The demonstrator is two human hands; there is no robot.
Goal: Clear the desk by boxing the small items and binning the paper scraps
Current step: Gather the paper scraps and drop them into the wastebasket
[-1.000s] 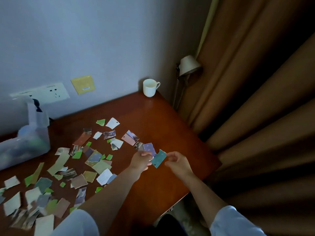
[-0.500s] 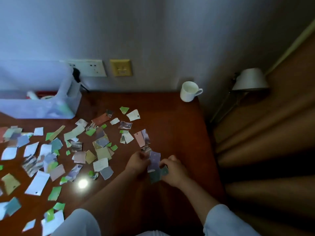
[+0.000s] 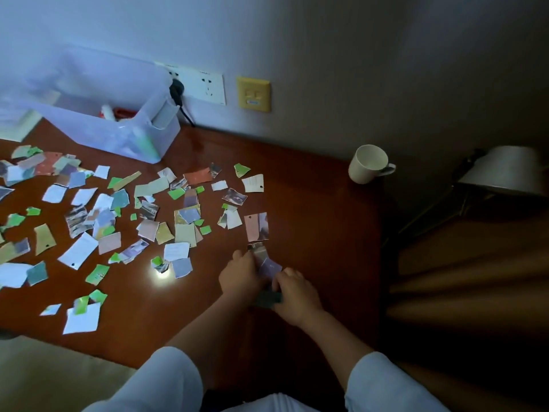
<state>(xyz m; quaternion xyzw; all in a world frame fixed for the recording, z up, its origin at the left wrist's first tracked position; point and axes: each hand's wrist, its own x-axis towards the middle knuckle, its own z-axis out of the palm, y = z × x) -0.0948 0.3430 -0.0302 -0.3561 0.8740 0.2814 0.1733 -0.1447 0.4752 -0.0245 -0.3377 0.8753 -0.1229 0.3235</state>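
So the lilac paper scrap (image 3: 269, 267) sits at the near right part of the reddish-brown wooden desk (image 3: 312, 233), right between both hands. A dark teal paper scrap (image 3: 266, 298) is tucked just below it. The left hand (image 3: 240, 276) has its fingers curled onto the lilac piece's edge. The right hand (image 3: 297, 292) pinches the teal one from the other side. My guess is they're stacking pieces into one bundle so it all goes to the bin in fewer trips.

The lilac bit looks small, flat and roughly cut, tilted on the wood, and a greyish photo scrap (image 3: 257, 250) touches its far corner. The teal one is mostly hidden, so its shape is hard to tell.

Just beyond is a pink rectangular paper scrap (image 3: 255, 226), then a big mess of torn coloured paper scraps (image 3: 184, 233) spreading left. A clear plastic storage box (image 3: 124, 135) stands at the back by the wall. Well off to the right there's a white ceramic mug (image 3: 368, 163), lying tipped toward the camera by the look of it.
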